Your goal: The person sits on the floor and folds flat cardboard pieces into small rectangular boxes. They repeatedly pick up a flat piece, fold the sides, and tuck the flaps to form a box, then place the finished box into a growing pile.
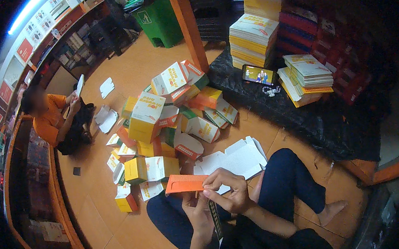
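Note:
Above my lap I hold a partly folded carton (185, 183), its orange panel facing up and a dark patterned edge hanging below. My left hand (197, 212) grips it from underneath, fingers closed and partly hidden behind the panel. My right hand (228, 190) pinches the panel's right end between thumb and fingers. Just beyond my hands, flat white carton blanks (233, 158) lie on the floor by my bent leg. Ahead and to the left is a heap of folded cartons (145, 113) in white, yellow, orange and green.
A person in orange (50, 113) sits at the left, holding a white sheet (80, 85). An orange post (188, 29) and a green bin (155, 20) stand behind the heap. On the black-covered platform (299, 111) are a propped phone (257, 75) and stacked blanks (253, 34).

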{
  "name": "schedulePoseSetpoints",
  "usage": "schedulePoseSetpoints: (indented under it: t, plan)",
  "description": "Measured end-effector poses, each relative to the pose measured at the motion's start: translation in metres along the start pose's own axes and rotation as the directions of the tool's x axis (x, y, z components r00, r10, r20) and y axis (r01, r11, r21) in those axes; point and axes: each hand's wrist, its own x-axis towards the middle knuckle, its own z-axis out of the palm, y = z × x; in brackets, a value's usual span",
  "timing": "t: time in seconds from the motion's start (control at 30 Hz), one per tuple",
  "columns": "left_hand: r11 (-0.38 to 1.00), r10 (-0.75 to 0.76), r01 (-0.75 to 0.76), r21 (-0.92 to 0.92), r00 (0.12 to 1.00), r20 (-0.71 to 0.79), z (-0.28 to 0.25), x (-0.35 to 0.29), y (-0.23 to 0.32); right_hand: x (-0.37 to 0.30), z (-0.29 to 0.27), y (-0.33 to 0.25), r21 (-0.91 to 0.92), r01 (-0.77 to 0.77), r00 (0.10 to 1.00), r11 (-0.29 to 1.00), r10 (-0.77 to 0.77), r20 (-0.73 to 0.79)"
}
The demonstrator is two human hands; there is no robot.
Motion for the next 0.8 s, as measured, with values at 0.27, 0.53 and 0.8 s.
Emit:
schedulePoseSetpoints:
  t: [0.27,0.53,0.8]
  plan:
    - [0.996,-0.027,0.035,0.088,0.995,-0.095,-0.002,0.002,-0.003,0.003,-0.004,0.001,-0.3,0.218,0.973,0.929,-0.184,0.137]
    - [0.986,-0.029,0.043,0.159,0.995,-0.091,-0.004,0.003,-0.001,-0.002,-0.002,0.01,-0.411,0.273,0.96,0.87,-0.215,0.181]
    - [0.999,0.046,-0.046,0.013,0.999,-0.027,0.001,0.01,0.013,-0.012,-0.006,0.018,-0.443,0.381,0.913,0.812,-0.253,0.321]
